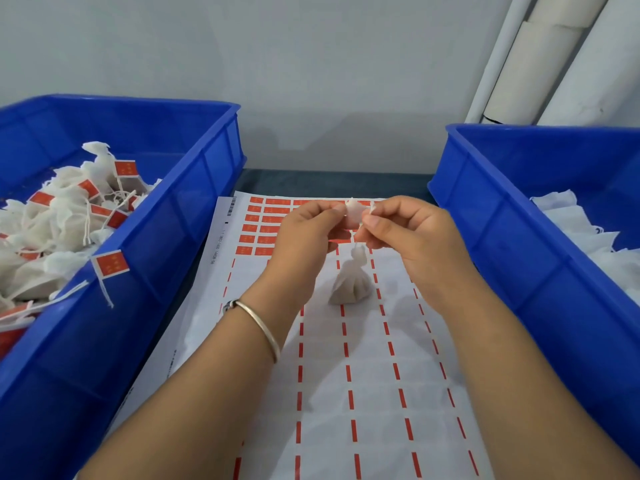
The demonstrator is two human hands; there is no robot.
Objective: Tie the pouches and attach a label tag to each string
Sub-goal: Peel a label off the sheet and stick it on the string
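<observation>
A small white pouch (351,284) hangs by its string just above the label sheet (363,375), its neck gathered. Above it, a white label tag (354,213) is held between both hands, folded around the string. My left hand (304,233) pinches the tag's left side with thumb and fingers. My right hand (408,233) pinches the tag's right side and the string below it. The sheet's remaining red labels (263,230) lie in rows at its far left end.
A blue bin (194,216) on the left holds several tied pouches with red tags; one tag hangs over its rim (110,265). A blue bin (502,237) on the right holds white pouches. White tubes lean at the back right.
</observation>
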